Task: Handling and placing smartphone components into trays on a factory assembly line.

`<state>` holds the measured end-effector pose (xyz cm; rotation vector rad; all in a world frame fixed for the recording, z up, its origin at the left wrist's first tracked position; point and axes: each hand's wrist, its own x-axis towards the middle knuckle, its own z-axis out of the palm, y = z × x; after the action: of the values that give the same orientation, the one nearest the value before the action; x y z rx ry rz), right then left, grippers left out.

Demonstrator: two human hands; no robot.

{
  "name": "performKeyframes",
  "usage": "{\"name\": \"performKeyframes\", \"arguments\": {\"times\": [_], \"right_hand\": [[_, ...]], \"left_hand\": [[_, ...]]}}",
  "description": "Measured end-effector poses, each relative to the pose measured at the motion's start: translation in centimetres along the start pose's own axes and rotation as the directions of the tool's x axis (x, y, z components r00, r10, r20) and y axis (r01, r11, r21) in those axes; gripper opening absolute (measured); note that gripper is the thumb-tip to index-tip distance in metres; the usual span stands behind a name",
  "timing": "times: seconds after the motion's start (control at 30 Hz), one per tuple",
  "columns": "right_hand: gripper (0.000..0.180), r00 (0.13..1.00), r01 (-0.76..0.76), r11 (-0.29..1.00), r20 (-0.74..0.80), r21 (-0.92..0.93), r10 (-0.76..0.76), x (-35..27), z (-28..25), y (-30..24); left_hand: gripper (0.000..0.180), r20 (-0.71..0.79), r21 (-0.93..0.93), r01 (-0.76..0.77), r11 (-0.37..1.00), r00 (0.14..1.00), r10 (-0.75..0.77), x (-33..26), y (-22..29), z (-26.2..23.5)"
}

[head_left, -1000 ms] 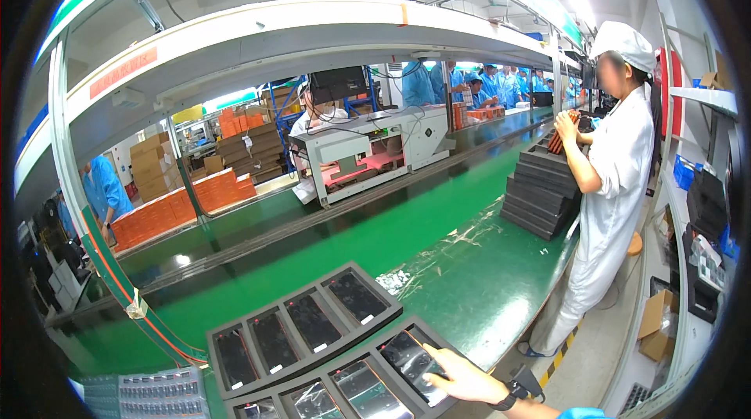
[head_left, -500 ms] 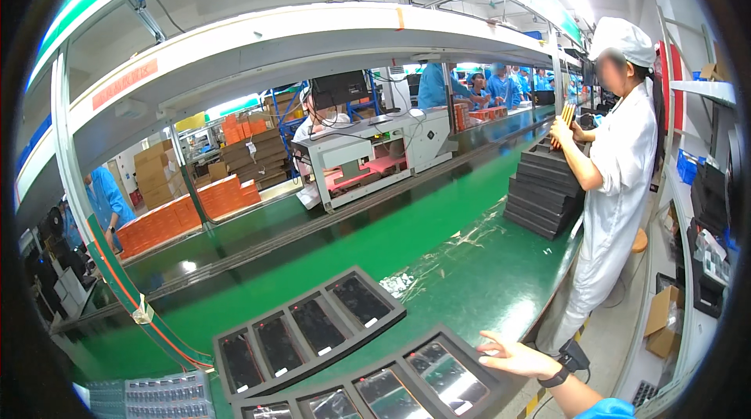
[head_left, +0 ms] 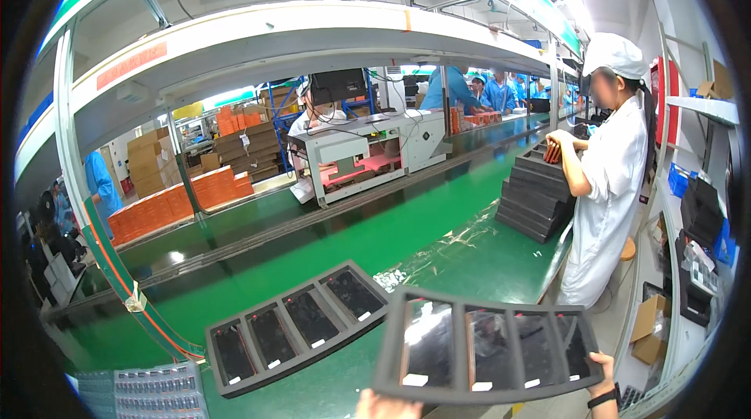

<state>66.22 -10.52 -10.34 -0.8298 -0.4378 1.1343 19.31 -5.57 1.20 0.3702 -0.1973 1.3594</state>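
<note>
A black foam tray (head_left: 391, 341) is held up and tilted above the bench's near edge. In its slots sit several dark glossy phone-sized panels (head_left: 429, 341), each with a small white label at its lower end. My left hand (head_left: 388, 406) grips the tray's lower left edge, its fingers partly hidden beneath. At the right end my right hand (head_left: 601, 376) closes on the tray's side, a dark band on its wrist. To the left, a second foam tray (head_left: 305, 356) with similar panels lies flat on the green bench (head_left: 282, 258).
A clear plastic blister tray (head_left: 156, 394) lies at the lower left, near a metal post (head_left: 86, 208). Black trays form a stack (head_left: 532, 196) at the right, where a co-worker (head_left: 614, 153) in white stands with both hands over it. Beyond the bench sits a grey machine (head_left: 368, 157).
The nearer tray has been lifted off the bench and moved right, tilting up. My left hand has come into view on it, and my right hand now grips its right end.
</note>
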Motion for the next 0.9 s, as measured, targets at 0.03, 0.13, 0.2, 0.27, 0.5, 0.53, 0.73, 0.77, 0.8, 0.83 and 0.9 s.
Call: {"name": "performKeyframes", "arguments": {"times": [0.03,0.13,0.2,0.27,0.5,0.53,0.73,0.77,0.8,0.83,0.9], "right_hand": [[0.038,0.997,0.047,0.998,-0.055,0.035,-0.045,-0.8,0.1,-0.6],[0.037,0.993,-0.010,0.999,-0.117,0.035,0.014,-3.5,-0.9,-1.6],[0.038,0.990,0.052,0.998,-0.132,0.039,-0.046,-3.2,-2.1,-0.4],[0.039,0.940,0.252,0.967,-0.246,0.028,-0.238,-3.4,-0.2,1.1],[0.041,0.922,0.276,0.957,-0.255,-0.088,-0.290,1.3,7.6,4.5],[0.051,0.917,0.274,0.959,-0.280,-0.074,-0.284,2.7,7.9,5.6],[0.056,0.923,0.297,0.952,-0.230,-0.078,-0.308,9.7,11.8,9.7],[0.056,0.924,0.303,0.948,-0.215,-0.095,-0.316,10.2,12.6,10.0],[0.052,0.921,0.306,0.944,-0.213,-0.122,-0.326,10.5,13.1,9.9],[0.052,0.921,0.306,0.945,-0.213,-0.119,-0.325,10.4,13.2,9.8],[0.049,0.929,0.253,0.949,-0.227,-0.190,-0.293,10.3,13.0,9.4]], "left_hand": [[0.050,0.071,-0.109,0.052,0.993,0.996,-0.044,1.1,-1.5,-2.2],[0.073,-0.061,0.253,0.144,0.957,0.989,-0.133,1.9,-2.7,0.3],[0.083,-0.034,0.412,0.188,0.891,0.981,-0.192,1.3,-1.6,1.4],[0.081,-0.082,0.562,0.140,0.815,0.990,-0.114,0.8,0.6,2.7],[0.045,0.259,0.762,0.056,-0.645,0.887,0.383,1.7,13.8,-3.7],[0.051,0.272,0.617,0.180,-0.766,0.865,0.422,1.5,15.0,-5.5],[0.051,0.229,0.181,0.361,-0.915,0.889,0.396,1.6,18.1,-10.2],[0.049,0.220,0.139,0.381,-0.914,0.888,0.403,1.6,18.0,-10.5],[0.048,0.219,0.128,0.396,-0.909,0.883,0.415,1.7,17.9,-10.7],[0.047,0.221,0.117,0.405,-0.907,0.879,0.422,1.9,17.7,-10.7],[0.045,0.194,0.150,0.432,-0.889,0.869,0.455,1.6,17.3,-10.6]]}}
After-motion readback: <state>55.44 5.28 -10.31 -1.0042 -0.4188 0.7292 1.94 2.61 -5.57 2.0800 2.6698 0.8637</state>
